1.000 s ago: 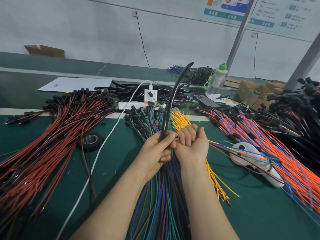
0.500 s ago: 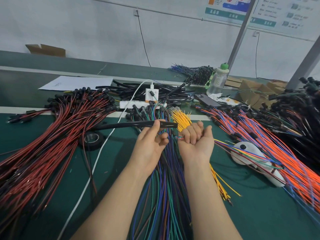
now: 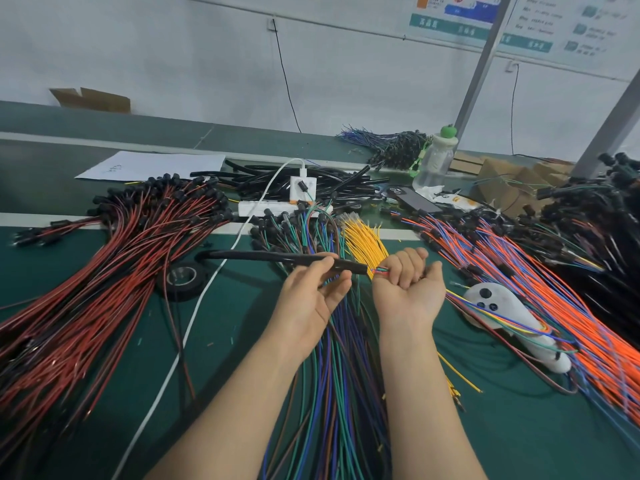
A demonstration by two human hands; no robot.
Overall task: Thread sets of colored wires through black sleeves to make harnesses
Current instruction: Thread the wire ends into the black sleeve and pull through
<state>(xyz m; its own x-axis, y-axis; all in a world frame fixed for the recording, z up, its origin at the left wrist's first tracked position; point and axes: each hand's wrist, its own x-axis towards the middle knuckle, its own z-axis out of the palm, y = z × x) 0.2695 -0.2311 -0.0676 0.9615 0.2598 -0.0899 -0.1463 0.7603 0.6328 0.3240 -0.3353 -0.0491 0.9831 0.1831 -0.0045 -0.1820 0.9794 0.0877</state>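
Note:
My left hand (image 3: 313, 296) pinches a long black sleeve (image 3: 263, 256) that lies level and points left over the green table. The sleeve's right end sits just short of my right hand (image 3: 410, 284). My right hand is a closed fist around a small set of colored wires (image 3: 380, 271), whose short tips stick out toward the sleeve's mouth. The rest of that set trails right over a white controller (image 3: 512, 317). Below my hands lies a bundle of blue, green and brown wires (image 3: 332, 393).
Red-and-black wires (image 3: 104, 289) cover the left, orange and blue wires (image 3: 571, 306) the right, yellow wires (image 3: 363, 244) lie behind my hands. A tape roll (image 3: 181, 280), white cable (image 3: 180, 358), power strip (image 3: 277, 206), spare black sleeves (image 3: 329, 185), a bottle (image 3: 436, 161) and a phone (image 3: 415, 200) stand around.
My left hand swung the black sleeve down from upright to level, pointing left. Its right end has moved up to the wire tips held in my right fist.

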